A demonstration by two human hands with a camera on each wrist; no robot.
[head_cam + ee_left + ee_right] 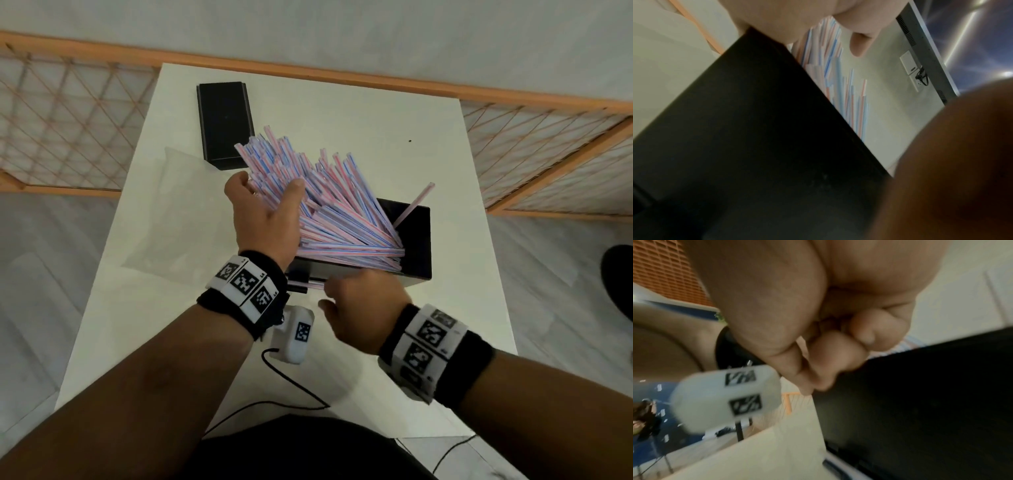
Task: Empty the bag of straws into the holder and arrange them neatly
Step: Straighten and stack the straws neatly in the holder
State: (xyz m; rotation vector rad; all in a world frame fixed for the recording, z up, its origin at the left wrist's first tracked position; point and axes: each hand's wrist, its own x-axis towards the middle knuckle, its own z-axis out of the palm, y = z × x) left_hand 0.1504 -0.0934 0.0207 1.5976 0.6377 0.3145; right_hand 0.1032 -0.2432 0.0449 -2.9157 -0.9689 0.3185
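Note:
Several pink-and-blue striped straws (329, 202) stand fanned out in the black holder (416, 240), leaning to the far left, with one stray straw (414, 202) leaning right. My left hand (269, 186) grips the bundle from the left, thumb on one side and fingers on the other. In the left wrist view the straws (830, 65) rise past the holder's wall (756, 129) under a finger (860, 46). My right hand (329, 294) is curled at the holder's near left corner. The blurred right wrist view shows its fingers (838, 356) folded against the holder (920, 394), with nothing seen in them.
A black lid (226, 123) lies at the far left of the white table (445, 154). The clear bag (164, 212) lies flat to the left of my left hand. A cable (294, 394) runs over the near table edge. Orange lattice fencing (68, 130) surrounds the table.

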